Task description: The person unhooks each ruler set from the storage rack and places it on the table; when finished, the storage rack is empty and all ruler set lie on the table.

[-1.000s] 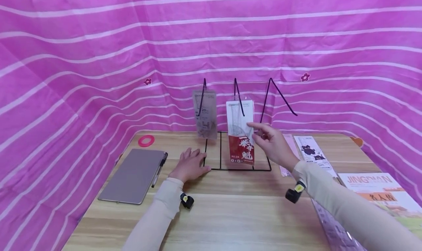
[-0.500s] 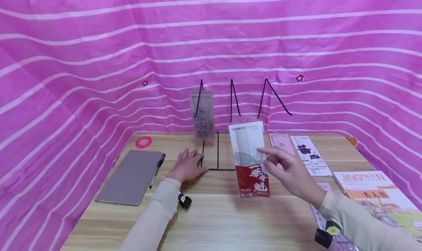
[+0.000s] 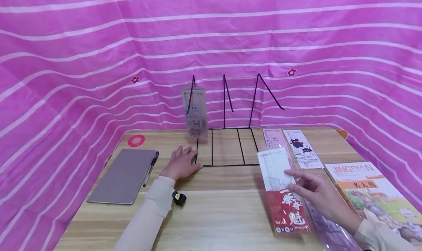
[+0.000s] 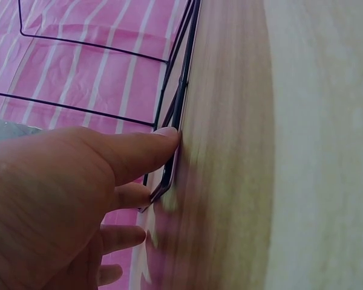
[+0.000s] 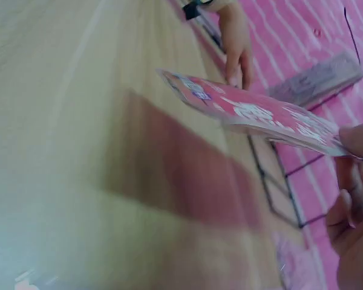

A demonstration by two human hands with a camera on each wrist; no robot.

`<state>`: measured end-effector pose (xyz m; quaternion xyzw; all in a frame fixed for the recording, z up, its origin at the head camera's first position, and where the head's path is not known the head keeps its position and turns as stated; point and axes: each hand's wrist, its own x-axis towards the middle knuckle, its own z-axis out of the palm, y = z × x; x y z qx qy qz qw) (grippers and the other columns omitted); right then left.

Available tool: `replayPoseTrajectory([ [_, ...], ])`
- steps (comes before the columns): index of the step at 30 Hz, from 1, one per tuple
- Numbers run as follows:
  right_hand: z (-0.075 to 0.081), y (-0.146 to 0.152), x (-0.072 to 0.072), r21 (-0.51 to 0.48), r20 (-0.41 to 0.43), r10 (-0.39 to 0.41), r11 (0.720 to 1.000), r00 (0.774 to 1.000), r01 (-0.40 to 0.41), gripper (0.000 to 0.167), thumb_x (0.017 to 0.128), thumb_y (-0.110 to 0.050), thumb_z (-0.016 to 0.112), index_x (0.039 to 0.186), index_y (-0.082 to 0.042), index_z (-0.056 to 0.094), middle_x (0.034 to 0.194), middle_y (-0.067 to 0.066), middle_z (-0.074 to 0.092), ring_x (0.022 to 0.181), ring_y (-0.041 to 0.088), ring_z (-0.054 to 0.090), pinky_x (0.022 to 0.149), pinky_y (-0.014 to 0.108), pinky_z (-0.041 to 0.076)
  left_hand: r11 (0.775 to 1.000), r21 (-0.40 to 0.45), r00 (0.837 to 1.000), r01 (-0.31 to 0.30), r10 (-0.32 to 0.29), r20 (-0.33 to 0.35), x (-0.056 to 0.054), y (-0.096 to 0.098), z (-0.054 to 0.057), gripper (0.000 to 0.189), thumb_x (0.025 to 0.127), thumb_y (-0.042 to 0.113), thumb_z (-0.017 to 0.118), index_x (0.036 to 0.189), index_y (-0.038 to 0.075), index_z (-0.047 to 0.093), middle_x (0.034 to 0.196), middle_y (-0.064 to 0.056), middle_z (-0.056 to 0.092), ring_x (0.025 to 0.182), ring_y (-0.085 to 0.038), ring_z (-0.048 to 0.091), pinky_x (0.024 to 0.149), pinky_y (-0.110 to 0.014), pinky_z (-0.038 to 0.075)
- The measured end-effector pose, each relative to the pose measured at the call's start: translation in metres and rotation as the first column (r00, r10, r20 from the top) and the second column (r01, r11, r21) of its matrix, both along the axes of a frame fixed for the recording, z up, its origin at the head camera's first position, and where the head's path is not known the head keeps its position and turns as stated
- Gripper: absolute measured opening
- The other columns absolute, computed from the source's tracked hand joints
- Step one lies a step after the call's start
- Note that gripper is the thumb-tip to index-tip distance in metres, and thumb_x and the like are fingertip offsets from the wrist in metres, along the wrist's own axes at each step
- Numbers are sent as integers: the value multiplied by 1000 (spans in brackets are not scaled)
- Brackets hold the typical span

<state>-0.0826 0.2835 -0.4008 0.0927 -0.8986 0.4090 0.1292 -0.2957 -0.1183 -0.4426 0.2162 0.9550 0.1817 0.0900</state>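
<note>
My right hand [image 3: 321, 194] pinches the right edge of a white-and-red ruler set package [image 3: 281, 207] between thumb and fingers. In the right wrist view the package [image 5: 260, 112] is held above the table, its shadow on the wood. My left hand [image 3: 181, 162] rests at the front left corner of a black wire display rack [image 3: 212, 148]. The left wrist view shows its thumb [image 4: 148, 148] lying against the base wire, fingers fairly straight. A grey ruler set package [image 3: 196, 121] hangs on the rack's left hook; the middle and right hooks hold nothing.
At the left lie a grey notebook [image 3: 123, 176], a pen [image 3: 151, 168] and a pink ring [image 3: 136, 140]. To the right are a pink package [image 3: 273, 137], a cat-print ruler set [image 3: 301, 148], a purple package [image 3: 333, 232] and a magazine [image 3: 379, 196]. Pink striped cloth [image 3: 211, 42] surrounds the table.
The white-and-red package has come off the middle hook and moved right and toward me in my right hand. My left hand stays at the rack's corner; the head view has shifted slightly.
</note>
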Motion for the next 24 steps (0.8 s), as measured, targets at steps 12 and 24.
replayPoseTrajectory([
  [12, -31, 11, 12, 191, 275, -32, 981, 961, -22, 42, 94, -28, 78, 133, -12, 71, 84, -9, 60, 75, -2, 51, 65, 20, 48, 999, 17, 999, -34, 33, 35, 0, -7, 0, 72, 102, 51, 62, 162, 16, 43, 174, -19, 26, 163, -49, 4, 130, -69, 1],
  [24, -37, 4, 6, 405, 110, -36, 914, 993, -12, 28, 91, -29, 83, 116, -20, 76, 81, -20, 51, 70, -7, 44, 59, 18, 43, 1000, 5, 999, -12, 12, 33, -2, -2, -1, 71, 103, 52, 61, 162, 17, 42, 174, -18, 25, 163, -48, 4, 130, -68, 1],
])
